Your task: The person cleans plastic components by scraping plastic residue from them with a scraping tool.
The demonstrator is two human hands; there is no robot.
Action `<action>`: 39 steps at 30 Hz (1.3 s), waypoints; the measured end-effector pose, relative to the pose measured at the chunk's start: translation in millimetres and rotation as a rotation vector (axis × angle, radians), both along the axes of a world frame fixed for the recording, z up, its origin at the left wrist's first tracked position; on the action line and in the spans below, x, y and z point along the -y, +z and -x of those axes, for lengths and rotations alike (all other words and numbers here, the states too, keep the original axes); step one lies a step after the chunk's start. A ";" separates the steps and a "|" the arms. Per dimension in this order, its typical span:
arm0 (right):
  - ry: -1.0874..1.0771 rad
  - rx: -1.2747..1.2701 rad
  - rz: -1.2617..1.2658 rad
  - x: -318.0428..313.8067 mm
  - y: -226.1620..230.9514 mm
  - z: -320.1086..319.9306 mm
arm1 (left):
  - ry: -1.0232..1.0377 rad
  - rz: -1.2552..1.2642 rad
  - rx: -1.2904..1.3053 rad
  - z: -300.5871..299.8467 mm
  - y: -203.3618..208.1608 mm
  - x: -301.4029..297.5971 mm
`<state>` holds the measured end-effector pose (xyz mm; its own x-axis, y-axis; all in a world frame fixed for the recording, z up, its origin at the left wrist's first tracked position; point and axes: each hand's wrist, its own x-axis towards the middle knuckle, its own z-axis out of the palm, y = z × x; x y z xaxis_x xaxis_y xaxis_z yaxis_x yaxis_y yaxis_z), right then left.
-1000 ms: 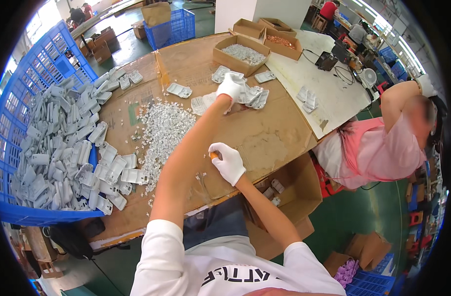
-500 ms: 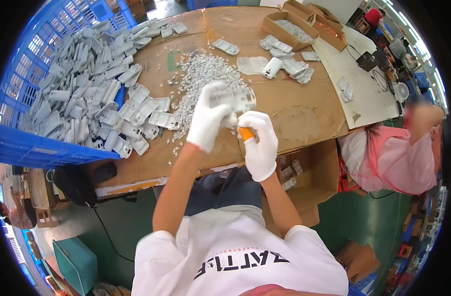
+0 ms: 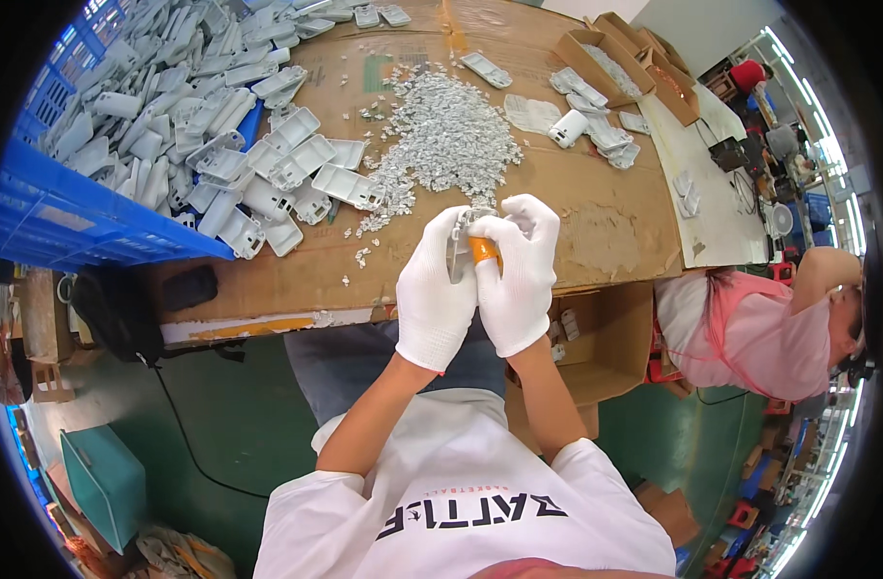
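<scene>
Both hands wear white gloves and are close together over the table's near edge. In my left hand (image 3: 434, 299) is a grey plastic casing (image 3: 458, 241), turned on edge and mostly covered by the fingers. My right hand (image 3: 519, 275) is closed round the orange handle (image 3: 483, 250) of a small tool pressed up to the casing; its tip is hidden. Just beyond the hands spreads a heap of small grey plastic bits (image 3: 456, 135). To the left, many similar casings (image 3: 350, 186) spill from a blue crate (image 3: 104, 217) onto the cardboard-covered table (image 3: 586, 227).
A few casings (image 3: 610, 140) lie at the right rear, near open boxes (image 3: 606, 72) of small parts. Below the table edge at right stands a cardboard box (image 3: 610, 338). A person in pink (image 3: 750, 333) sits at the right. A black bag (image 3: 118, 314) hangs at the left.
The casing has gone from lying lengthwise in view to standing on edge between the hands. Both hands have drawn together and nearer my body, and the view has shifted.
</scene>
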<state>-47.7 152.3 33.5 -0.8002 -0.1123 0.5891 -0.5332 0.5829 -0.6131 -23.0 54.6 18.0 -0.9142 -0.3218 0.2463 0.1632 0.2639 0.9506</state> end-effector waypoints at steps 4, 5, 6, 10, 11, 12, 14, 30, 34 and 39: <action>0.054 0.027 -0.136 -0.6 3.2 5.6 | 0.021 0.038 -0.023 -4.1 -0.1 3.8; 0.055 0.027 -0.139 0.7 2.8 6.2 | 0.022 0.034 -0.024 -4.5 -1.9 5.8; 0.108 0.195 0.077 1.9 2.0 6.6 | 0.008 0.037 -0.004 -4.9 -4.8 8.2; 0.204 0.552 0.428 -0.3 4.1 9.7 | -0.063 -0.063 0.082 -11.2 -8.8 15.4; 0.233 0.625 0.463 -3.3 4.8 13.2 | -0.062 -0.065 0.086 -12.5 -10.4 16.0; 0.314 0.578 0.236 -9.0 -3.2 21.2 | -0.034 -0.027 0.040 -13.7 -12.7 16.0; 0.193 0.643 0.048 -7.0 -2.2 7.5 | -0.008 0.010 -0.001 -15.6 -13.5 17.7; 0.108 0.382 0.044 3.9 -20.5 -16.6 | 0.007 0.222 0.059 -19.4 -10.8 31.2; 0.148 0.375 0.090 5.8 -16.2 -11.1 | 0.015 0.172 0.030 -16.4 -9.4 34.5; 0.168 0.429 0.094 10.6 -8.1 -16.4 | 0.057 0.126 0.052 -18.7 -7.1 36.1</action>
<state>-31.3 141.7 25.4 -0.9488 -0.2234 0.2232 -0.3027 0.4418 -0.8445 -4.3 18.5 10.9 -0.9080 -0.3428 0.2410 0.0963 0.3890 0.9162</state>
